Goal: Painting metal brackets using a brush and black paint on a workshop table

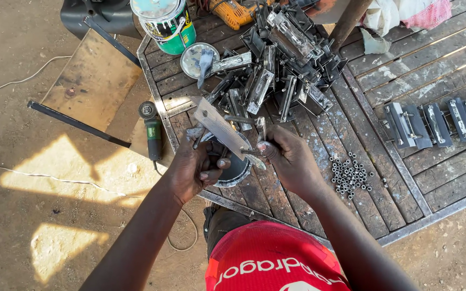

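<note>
My left hand (192,167) grips a flat grey metal bracket piece (217,125) that slants up to the left. My right hand (287,156) pinches a thin metal rod or brush (252,153) against the lower end of that piece. Both hands hover over a small round dark tin (235,172) on the wooden slatted table (373,124). Just beyond the hands lies a heap of several black and silver metal hinge-like parts (281,64).
A green paint can (165,21) and its loose lid (195,58) stand at the table's far left. Small metal nuts (350,175) lie to the right. A row of finished parts (438,121) sits far right. An angle grinder (152,132) lies on the ground by the table's left edge.
</note>
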